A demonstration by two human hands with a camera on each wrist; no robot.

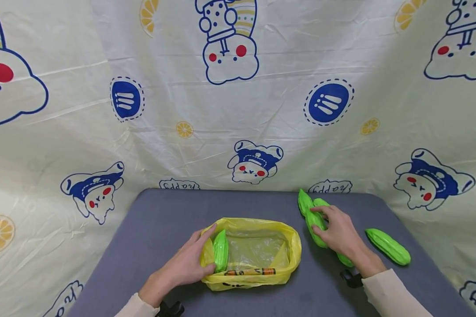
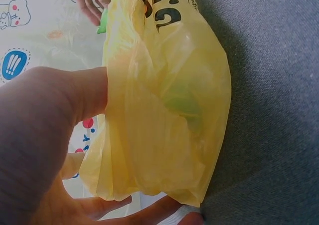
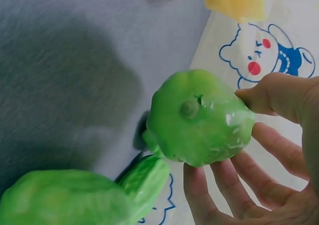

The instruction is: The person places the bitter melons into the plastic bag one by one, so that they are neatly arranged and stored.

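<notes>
Main risk, prob.: the held gourd (image 3: pixel 192 120) slips, b/c its skin looks glossy & the R hand (image 1: pixel 339 229) has it near the fingertips. It's toward the far R of the surface (image 1: pixel 174 207), outside the bag (image 1: pixel 269 281); can't tell if it's lifted. Next gourd (image 1: pixel 321 203) sits right alongside, so a sideways pull could knock it & maybe roll it. Bag film looks thin, so a bump on the rim could fold it in or shift it w/ the inside gourd (image 1: pixel 221 253). Pose: R hand reaches fwd, thumb on one side of the held gourd, fingers on the other, gripping it. L hand (image 1: pixel 186 262) comes in from near L, holding the bag's L end, thumb over the rim, other fingers spread.
</notes>
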